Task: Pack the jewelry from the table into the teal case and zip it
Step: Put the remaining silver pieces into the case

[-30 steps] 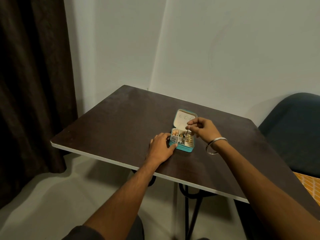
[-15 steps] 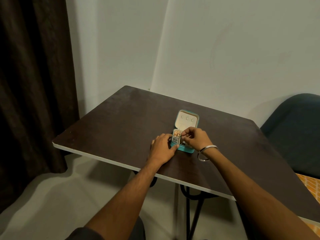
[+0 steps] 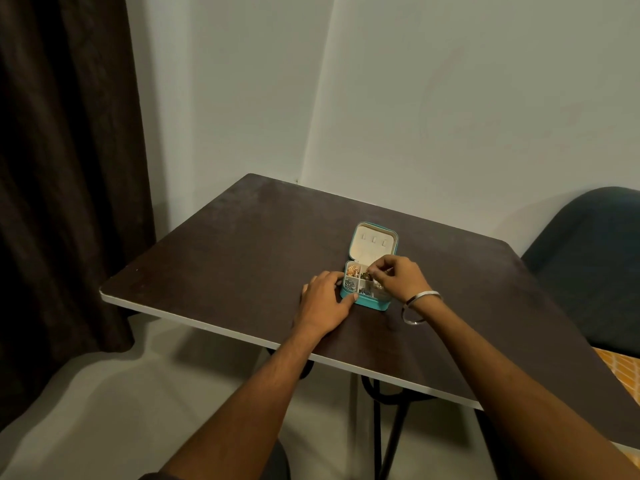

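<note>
A small teal case (image 3: 367, 301) is seen lying open on the dark bench (image 3: 242, 244), set toward the near right part of the top, with its lid (image 3: 373, 242) tilted back and the pale lining turned toward the camera. The tray of the case is divided into small compartments: a coppery, rose-gold piece (image 3: 353, 270) is lodged in the far left one, tiny silvery pieces (image 3: 349, 282) are gathered in the near left one, and darker small items are held in the middle, too small to be told apart. The left hand (image 3: 327, 301) is laid on the bench against the left side of the case, its fingers loosely bent, the fingertips touching the case's left wall and the thumb pressed against the near left corner; nothing is enclosed in it. The right hand (image 3: 398, 278) is held over the right half of the tray, its fingers curled and drawn together in a pinch above the compartments; whether a piece of jewelry is actually gripped there cannot be told. A silver bangle (image 3: 417, 306) is worn on the right wrist. A dark curtain (image 3: 65, 168) is hung at the left, and a dark chair (image 3: 588, 265) is placed beyond the right edge of the bench.
</note>
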